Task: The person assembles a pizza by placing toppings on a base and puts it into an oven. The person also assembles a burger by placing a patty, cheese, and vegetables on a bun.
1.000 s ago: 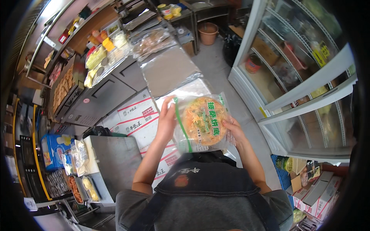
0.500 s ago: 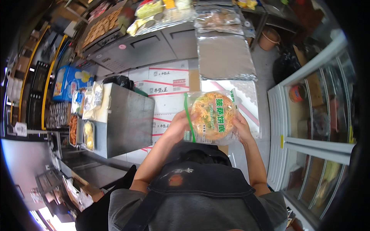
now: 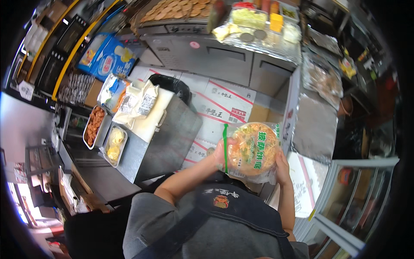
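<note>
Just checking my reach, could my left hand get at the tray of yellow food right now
Probably not as is: your left hand is holding the clear bag, and the tray lies off to its left on the counter.

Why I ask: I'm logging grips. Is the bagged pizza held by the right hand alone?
No: the left hand holds the bagged pizza near the bag's green stripe while the right hand holds the opposite side.
</note>
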Available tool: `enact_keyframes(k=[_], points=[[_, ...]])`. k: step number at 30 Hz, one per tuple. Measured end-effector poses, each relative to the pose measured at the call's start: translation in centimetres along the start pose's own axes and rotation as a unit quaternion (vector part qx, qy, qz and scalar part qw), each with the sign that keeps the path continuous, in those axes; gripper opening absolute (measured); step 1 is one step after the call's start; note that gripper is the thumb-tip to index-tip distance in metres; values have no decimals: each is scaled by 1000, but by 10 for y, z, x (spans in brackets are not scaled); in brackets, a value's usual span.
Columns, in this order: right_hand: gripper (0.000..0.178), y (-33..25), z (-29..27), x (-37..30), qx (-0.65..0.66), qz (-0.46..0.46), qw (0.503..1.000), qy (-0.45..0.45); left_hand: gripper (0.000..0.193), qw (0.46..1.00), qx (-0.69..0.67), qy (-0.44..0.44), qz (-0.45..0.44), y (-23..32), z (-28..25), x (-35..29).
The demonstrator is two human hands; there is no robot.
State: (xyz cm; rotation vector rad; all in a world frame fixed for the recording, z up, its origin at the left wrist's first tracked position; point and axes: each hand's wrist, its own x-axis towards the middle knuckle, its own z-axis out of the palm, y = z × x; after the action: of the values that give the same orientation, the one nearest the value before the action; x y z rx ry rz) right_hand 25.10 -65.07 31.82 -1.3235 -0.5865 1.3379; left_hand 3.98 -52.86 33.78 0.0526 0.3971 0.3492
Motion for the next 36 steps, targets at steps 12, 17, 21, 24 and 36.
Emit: enact_keyframes(k=[12,17,21,24,36], points=[[42,-80,169,220,-24,-3,992,-127,82,933,-36,-71,350,207,-64,-151],[35,-59,219,362,-55,-2,991,-121,78,837,-140,-40,528,226,-68,-185],[27,-30,311,462,-167,-43,975,-142,67,745,-183,29,641,235,-89,-180],[22,9,383,530,-294,-183,917,-199,64,685,-204,-9,699,242,-112,-158],[43,74,561,559,-428,-304,648,-552,59,543,-345,103,759,325,-51,-86]])
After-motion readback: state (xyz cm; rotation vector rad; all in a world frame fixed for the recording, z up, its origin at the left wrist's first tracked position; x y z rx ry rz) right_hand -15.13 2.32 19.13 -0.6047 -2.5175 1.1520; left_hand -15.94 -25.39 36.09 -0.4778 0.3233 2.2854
